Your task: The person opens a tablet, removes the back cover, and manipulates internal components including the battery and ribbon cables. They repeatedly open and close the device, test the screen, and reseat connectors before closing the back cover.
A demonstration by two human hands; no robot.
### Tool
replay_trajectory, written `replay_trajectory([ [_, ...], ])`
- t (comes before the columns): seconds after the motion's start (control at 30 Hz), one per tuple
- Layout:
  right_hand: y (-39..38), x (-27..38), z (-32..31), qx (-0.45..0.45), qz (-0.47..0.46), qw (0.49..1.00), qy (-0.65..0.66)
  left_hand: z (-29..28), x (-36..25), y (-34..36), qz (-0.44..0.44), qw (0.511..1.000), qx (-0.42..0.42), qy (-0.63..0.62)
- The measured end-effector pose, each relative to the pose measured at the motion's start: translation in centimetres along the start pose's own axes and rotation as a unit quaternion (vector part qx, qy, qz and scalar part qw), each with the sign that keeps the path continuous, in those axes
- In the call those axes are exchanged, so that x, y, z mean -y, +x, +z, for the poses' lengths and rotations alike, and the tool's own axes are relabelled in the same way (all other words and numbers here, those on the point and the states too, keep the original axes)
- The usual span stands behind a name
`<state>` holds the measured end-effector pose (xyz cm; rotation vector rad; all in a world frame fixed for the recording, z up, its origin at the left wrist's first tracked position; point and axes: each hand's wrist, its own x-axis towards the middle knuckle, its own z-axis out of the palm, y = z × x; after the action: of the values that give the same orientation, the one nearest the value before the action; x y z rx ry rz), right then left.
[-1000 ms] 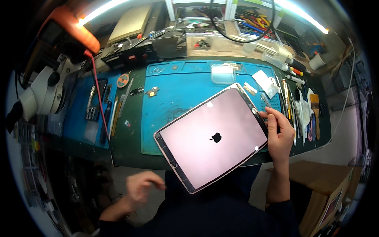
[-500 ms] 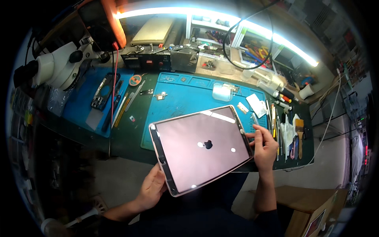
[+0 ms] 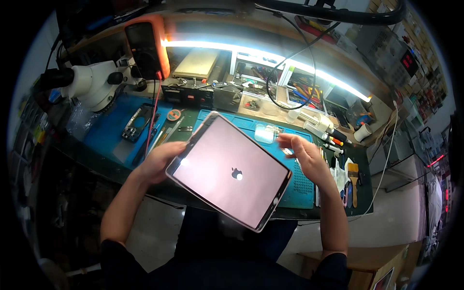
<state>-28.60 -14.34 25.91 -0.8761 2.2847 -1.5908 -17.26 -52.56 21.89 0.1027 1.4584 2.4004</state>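
Observation:
A tablet [image 3: 227,193] with a pale pink face, dark strips along its short ends and a dark emblem in the middle is held tilted above the bench's near edge. My left hand [image 3: 162,162] is closed on its left edge, the thumb over the dark strip. Just off the tablet's right side, my right hand [image 3: 307,157] is raised with fingers bent and apart, and nothing shows in them. Behind the tablet lies a blue work mat [image 3: 302,198], partly covered by it. A small clear plastic box [image 3: 265,134] sits on the mat, near my right fingertips.
At the left stand a white microscope [image 3: 94,84] and an orange multimeter [image 3: 150,48] with a red lead. An opened phone frame [image 3: 137,123] lies on another blue mat. A brush [image 3: 354,176] and several hand tools line the right side. A black cable [image 3: 314,67] loops overhead.
The tablet has turned clockwise and shifted left. My left hand has moved up along with it. My right hand has come off its right edge, and its fingers have spread. The view has shifted too.

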Motion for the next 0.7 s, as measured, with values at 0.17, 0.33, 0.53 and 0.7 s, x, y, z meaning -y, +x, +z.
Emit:
replay_trajectory([
  [0.17,2.1,-1.7,3.4,0.15,0.19,0.947,0.209,-0.9,-2.6,4.0,-0.066,0.996,0.047,0.042],
  [0.33,2.6,-0.8,5.5,0.011,0.234,0.915,0.328,-2.9,-4.5,7.6,-0.052,0.997,0.014,0.059],
  [0.53,3.8,-0.5,6.5,-0.07,0.131,0.872,0.466,0.5,-3.4,9.1,0.011,0.982,0.069,-0.177],
  [0.7,5.3,0.3,7.5,-0.1,0.138,0.843,0.511,3.6,-0.1,8.7,0.079,0.993,-0.039,-0.08],
])
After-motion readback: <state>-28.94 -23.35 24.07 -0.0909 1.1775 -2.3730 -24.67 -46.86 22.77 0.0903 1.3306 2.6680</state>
